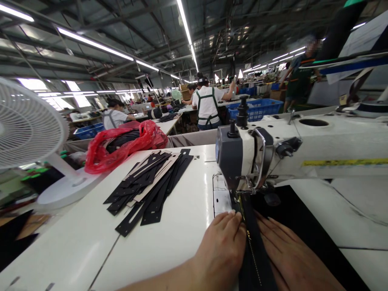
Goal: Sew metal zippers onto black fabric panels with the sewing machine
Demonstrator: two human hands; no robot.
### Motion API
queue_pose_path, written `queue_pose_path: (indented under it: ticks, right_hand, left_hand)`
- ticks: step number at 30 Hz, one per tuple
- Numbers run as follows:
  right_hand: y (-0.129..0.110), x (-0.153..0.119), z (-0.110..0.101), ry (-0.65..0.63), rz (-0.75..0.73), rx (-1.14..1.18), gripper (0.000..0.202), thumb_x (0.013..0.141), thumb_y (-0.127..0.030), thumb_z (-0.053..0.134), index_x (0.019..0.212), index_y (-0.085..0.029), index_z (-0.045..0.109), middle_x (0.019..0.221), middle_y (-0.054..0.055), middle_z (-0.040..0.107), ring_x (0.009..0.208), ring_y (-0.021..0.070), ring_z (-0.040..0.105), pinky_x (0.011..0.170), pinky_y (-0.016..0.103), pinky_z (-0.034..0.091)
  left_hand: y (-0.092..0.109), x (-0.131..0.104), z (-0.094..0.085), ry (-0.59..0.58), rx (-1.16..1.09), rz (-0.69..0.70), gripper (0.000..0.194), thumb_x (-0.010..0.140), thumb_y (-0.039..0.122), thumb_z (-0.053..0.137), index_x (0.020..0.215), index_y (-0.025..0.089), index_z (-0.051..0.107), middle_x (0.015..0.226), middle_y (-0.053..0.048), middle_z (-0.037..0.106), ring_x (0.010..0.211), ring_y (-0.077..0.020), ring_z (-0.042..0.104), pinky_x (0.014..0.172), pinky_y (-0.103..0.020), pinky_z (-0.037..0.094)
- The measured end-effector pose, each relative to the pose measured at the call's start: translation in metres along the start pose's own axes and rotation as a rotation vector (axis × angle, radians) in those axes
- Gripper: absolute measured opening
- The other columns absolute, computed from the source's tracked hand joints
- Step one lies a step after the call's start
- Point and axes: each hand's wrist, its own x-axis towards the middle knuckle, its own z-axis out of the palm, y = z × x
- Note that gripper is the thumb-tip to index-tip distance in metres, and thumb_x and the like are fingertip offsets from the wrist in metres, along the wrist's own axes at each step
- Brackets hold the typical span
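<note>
Gold zipper [252, 252], left fingers [234, 222] bunched alongside, grip unclear, right fingers [271, 229] flat, illegible yellow strip [342, 162]

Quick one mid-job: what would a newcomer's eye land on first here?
Probably the bright red plastic bag at the far end of the white table, with a white fan at far left. Next, the sewing machine on the right, the left hand and right hand flanking a gold-toothed zipper before it.

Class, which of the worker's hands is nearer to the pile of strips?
Left. The left hand is on the side of the zipper toward the pile of strips; the right hand is on the opposite side, farther away.
</note>
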Motion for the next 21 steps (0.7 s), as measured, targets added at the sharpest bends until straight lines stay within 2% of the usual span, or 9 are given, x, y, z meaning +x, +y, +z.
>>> queue_pose_path:
  ticks: [8,16,21]
  right_hand:
    - [0.006,0.0,0.007,-0.039,0.019,0.016,0.056,0.077,-0.012,0.041,0.132,-0.005,0.04,0.126,0.017,0.052,0.113,0.0245,0.053,0.086,0.039,0.052]
    - [0.013,0.005,0.015,-0.098,0.064,0.103,0.051,0.077,-0.011,0.043,0.128,-0.005,0.046,0.127,0.017,0.051,0.118,0.0246,0.048,0.093,0.041,0.048]
    - [0.017,0.009,0.018,-0.091,0.118,0.149,0.049,0.078,-0.009,0.042,0.126,-0.007,0.049,0.124,0.017,0.054,0.116,0.0245,0.05,0.095,0.042,0.046]
  left_hand:
    - [-0.004,0.007,-0.004,-0.064,-0.022,-0.009,0.021,0.089,0.008,0.041,0.098,0.006,0.06,0.106,-0.014,0.063,0.099,-0.0221,0.059,0.091,-0.037,0.05]
    - [-0.012,0.013,-0.01,-0.03,-0.109,0.019,0.024,0.088,0.007,0.039,0.1,0.003,0.059,0.101,-0.014,0.063,0.097,-0.022,0.059,0.093,-0.033,0.049]
    - [-0.019,0.013,-0.005,-0.055,-0.178,-0.011,0.021,0.086,0.007,0.044,0.1,0.006,0.059,0.098,-0.013,0.062,0.094,-0.0236,0.058,0.091,-0.037,0.05]
